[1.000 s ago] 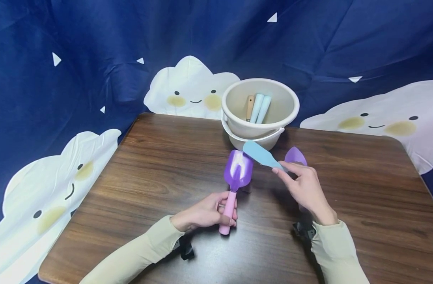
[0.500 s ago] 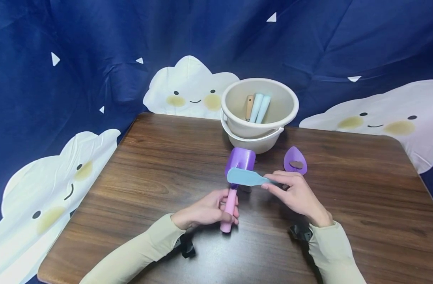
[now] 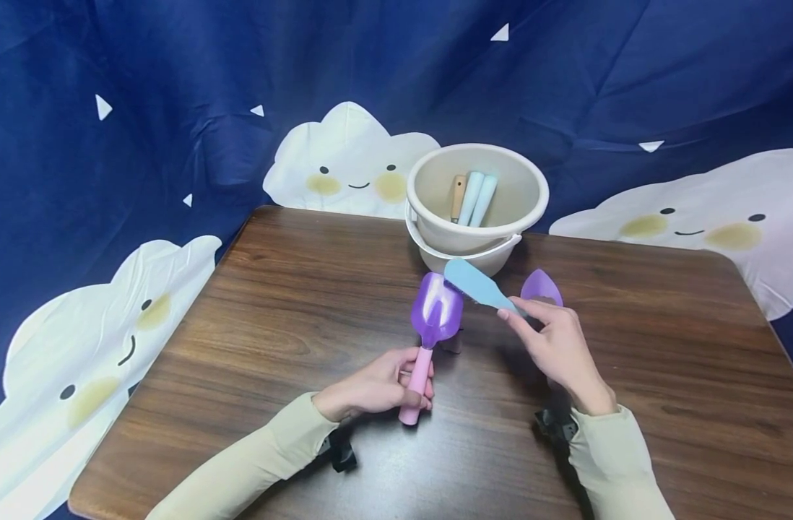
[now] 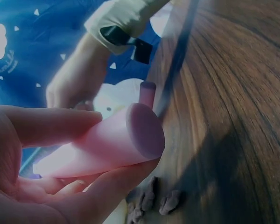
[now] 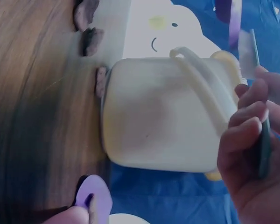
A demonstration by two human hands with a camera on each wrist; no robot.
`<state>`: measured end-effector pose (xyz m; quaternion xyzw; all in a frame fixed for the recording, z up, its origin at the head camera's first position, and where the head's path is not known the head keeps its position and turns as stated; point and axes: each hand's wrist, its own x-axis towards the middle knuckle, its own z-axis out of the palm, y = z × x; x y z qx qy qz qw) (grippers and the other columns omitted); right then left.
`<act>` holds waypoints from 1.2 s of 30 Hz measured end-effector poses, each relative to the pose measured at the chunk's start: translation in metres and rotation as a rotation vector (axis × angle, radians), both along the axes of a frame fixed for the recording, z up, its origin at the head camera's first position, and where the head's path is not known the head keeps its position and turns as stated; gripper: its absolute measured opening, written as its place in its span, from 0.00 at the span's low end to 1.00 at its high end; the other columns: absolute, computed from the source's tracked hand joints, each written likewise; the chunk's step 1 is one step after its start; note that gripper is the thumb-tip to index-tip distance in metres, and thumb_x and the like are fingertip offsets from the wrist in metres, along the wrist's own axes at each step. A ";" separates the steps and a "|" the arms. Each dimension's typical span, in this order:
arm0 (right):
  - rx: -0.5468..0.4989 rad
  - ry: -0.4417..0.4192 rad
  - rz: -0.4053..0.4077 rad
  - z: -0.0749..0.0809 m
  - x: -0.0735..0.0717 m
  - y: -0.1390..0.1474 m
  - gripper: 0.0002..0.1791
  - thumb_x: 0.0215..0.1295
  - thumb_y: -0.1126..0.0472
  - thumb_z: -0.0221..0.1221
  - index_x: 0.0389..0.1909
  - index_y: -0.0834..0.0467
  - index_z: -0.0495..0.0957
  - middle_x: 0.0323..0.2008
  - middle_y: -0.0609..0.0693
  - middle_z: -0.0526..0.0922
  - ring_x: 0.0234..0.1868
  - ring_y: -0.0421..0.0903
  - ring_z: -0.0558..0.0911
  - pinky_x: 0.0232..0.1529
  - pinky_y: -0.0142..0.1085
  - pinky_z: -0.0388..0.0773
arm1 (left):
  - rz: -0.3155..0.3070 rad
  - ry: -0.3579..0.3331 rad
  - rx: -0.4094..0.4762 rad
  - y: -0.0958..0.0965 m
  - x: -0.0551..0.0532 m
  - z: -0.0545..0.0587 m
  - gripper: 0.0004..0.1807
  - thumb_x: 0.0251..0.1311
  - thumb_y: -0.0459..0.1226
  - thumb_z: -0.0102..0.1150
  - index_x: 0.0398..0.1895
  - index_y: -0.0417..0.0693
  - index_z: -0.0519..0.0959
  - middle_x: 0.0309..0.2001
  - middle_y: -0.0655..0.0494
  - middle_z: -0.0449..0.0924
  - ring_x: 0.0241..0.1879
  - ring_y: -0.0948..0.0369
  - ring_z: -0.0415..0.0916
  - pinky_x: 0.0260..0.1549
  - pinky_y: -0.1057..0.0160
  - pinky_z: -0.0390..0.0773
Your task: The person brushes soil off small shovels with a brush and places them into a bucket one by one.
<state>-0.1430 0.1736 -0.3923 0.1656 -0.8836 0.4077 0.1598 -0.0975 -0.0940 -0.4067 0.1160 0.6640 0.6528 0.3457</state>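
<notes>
My left hand (image 3: 383, 383) grips the pink handle of a purple-bladed garden trowel (image 3: 437, 318), held above the table with the blade pointing away. The left wrist view shows the handle's round end (image 4: 147, 130) between fingers and thumb. My right hand (image 3: 559, 347) pinches a flat light blue brush (image 3: 474, 280), whose tip overlaps the blade's upper right edge. Pale bristles (image 5: 246, 53) face the blade in the right wrist view. Beyond the right hand lies a second purple trowel (image 3: 541, 285), partly hidden by it.
A whitish bucket (image 3: 435, 227) stands at the table's back edge, its handle lowered in front. Inside it are a wooden handle (image 3: 458, 195) and two light blue handles (image 3: 476, 198). Several brown lumps (image 5: 93, 41) lie on the table near the bucket.
Half a second ago the brush lay across the blade's lower part; it has moved away and right to the blade's upper edge. The trowel has turned, its blade face showing more.
</notes>
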 end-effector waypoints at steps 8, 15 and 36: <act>0.101 0.134 0.279 0.012 0.010 -0.012 0.12 0.55 0.66 0.68 0.42 0.57 0.85 0.27 0.40 0.82 0.27 0.33 0.72 0.28 0.20 0.68 | -0.001 0.030 -0.026 0.001 -0.001 -0.001 0.23 0.46 0.17 0.56 0.50 0.25 0.66 0.34 0.40 0.79 0.32 0.57 0.82 0.44 0.52 0.85; 0.247 0.194 0.297 0.018 0.015 -0.015 0.13 0.54 0.62 0.69 0.41 0.55 0.85 0.27 0.37 0.79 0.26 0.33 0.70 0.27 0.21 0.67 | -0.006 0.045 -0.041 0.002 -0.001 0.000 0.22 0.47 0.18 0.57 0.49 0.26 0.67 0.33 0.43 0.80 0.33 0.55 0.82 0.43 0.51 0.85; 0.216 0.090 -0.111 0.022 0.007 -0.002 0.15 0.62 0.58 0.64 0.46 0.63 0.83 0.32 0.59 0.87 0.32 0.57 0.84 0.34 0.54 0.78 | -0.041 0.082 -0.105 0.001 0.001 -0.003 0.21 0.49 0.20 0.61 0.48 0.28 0.70 0.42 0.27 0.78 0.35 0.53 0.82 0.38 0.59 0.85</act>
